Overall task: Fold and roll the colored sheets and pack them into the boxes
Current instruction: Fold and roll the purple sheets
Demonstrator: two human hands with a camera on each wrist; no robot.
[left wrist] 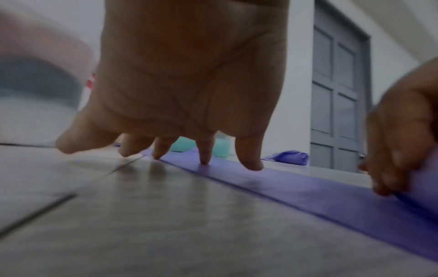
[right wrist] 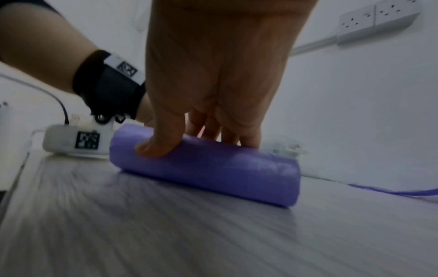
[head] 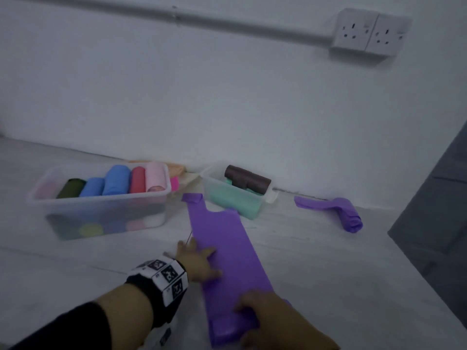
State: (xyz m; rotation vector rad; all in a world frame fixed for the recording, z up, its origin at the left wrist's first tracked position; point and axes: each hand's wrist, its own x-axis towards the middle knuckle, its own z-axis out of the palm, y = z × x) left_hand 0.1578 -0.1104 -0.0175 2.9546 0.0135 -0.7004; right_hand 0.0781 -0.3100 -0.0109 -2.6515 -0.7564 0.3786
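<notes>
Presently on the floor (head: 316, 261), which carried everything:

Purple sheet (head: 227, 248): folded into a long strip, lying flat, running from the near edge toward the wall. Its near end was wound into a short roll (right wrist: 208, 168); its handle end (head: 192, 198) lay between the two boxes.

Right hand (head: 275, 317): grip curled over the roll, thumb on the near face and fingers over the top, probably to keep the winding tight.

Left hand (head: 199, 261): grip spread, fingertips (left wrist: 250, 165) pressed on the strip's left edge, apparently to keep it flat and straight ahead of the roll.

Large clear box (head: 101, 218): by the wall at the far left, holding a row of finished rolls in green, blue, red and pink (head: 156, 178).

Small clear box (head: 267, 198): beside it, holding teal material, with a brown roll (head: 247, 181) resting across the top.

Second purple sheet (head: 338, 210): loosely bundled near the wall on the right, well apart from the hands, not yet packed.

Judgement: rolling barely begun; most of the strip remained unrolled.
</notes>
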